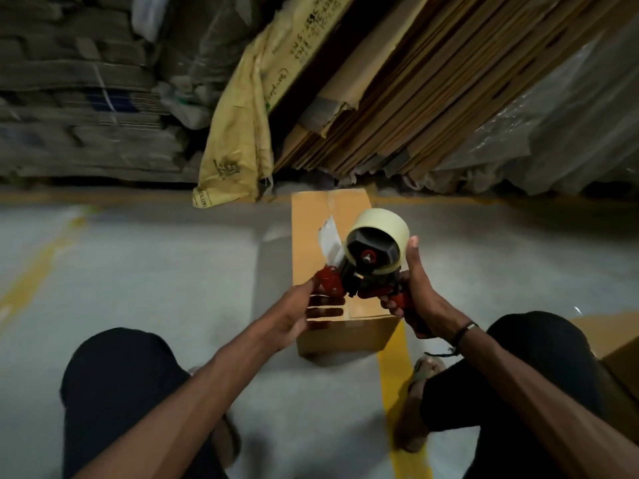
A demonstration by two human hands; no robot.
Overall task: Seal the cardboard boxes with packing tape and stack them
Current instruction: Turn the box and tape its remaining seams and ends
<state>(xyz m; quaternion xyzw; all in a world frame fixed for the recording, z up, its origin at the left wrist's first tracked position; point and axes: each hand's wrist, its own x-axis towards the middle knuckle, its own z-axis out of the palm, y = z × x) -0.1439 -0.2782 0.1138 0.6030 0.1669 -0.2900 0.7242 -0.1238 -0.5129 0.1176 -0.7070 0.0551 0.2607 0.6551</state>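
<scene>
box [313, 243] on the floor between my knees, flaps shut. tape gun [366, 267] held above it: right hand [420, 299] wrapped round the handle, left hand [304, 305] pinching its red front end, likely freeing the tape tail [330, 242] before laying a strip.

Dispenser [359, 271] and both hands cover the near part of the box [328, 229] top. Second box [619, 344] runs off the right edge. Stacks [83, 91] at far left are blurred, and print on the sack [235, 143] is unreadable.
</scene>
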